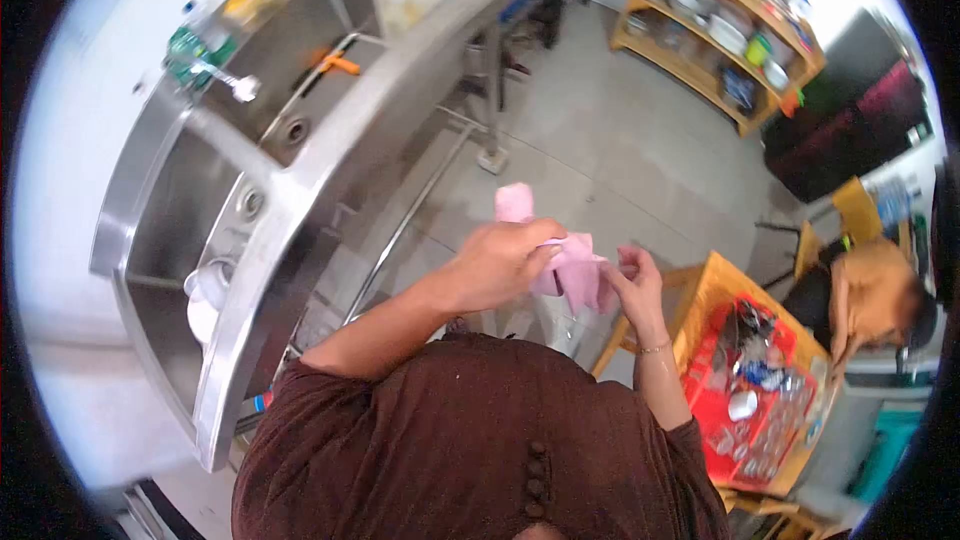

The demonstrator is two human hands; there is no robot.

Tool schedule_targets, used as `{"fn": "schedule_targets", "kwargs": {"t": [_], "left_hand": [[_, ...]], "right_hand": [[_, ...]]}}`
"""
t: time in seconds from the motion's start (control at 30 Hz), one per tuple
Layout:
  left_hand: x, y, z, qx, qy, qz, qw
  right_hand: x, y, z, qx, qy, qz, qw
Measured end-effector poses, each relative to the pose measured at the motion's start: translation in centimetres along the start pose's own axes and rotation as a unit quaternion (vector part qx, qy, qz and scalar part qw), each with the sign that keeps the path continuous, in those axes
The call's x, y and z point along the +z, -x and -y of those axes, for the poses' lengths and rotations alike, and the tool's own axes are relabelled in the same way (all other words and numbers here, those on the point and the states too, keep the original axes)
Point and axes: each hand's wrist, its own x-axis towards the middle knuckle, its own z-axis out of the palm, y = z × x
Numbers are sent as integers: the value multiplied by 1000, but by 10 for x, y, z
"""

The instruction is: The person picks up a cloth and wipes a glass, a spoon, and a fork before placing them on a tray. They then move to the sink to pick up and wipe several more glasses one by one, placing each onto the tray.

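Note:
In front of my chest, a pink cloth (577, 265) hangs bunched between my hands. My left hand (505, 262) is closed round it, and one end of the cloth sticks out above the knuckles. At the cloth's right edge, my right hand (638, 290) pinches it with thumb and fingers; the exact contact is slightly blurred. A thin bracelet circles the right wrist. Both hands are held over the tiled floor, apart from the sink and the table.
To the left runs a steel sink (330, 155), with an orange-handled tool (340, 63) and a white jug (207, 290). At right, a wooden table (690, 325) bears a red tray (715, 415) of glassware. A person (870, 290) sits beyond it. A wooden shelf (690, 35) holds dishes.

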Motion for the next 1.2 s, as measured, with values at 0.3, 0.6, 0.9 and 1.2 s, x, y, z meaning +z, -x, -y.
{"fn": "schedule_targets", "kwargs": {"t": [0.3,0.6,0.9,1.2], "left_hand": [[-33,13,30,30,-127,113,985],[-60,37,56,-58,-55,7,997],[-121,45,34,-190,132,-33,972],[-271,145,16,-326,-247,-210,888]], "right_hand": [[159,-22,-23,223,-254,275,900],[131,-134,57,-232,-52,278,931],[97,-181,190,-252,42,249,934],[98,-136,285,-389,327,257,822]]}}
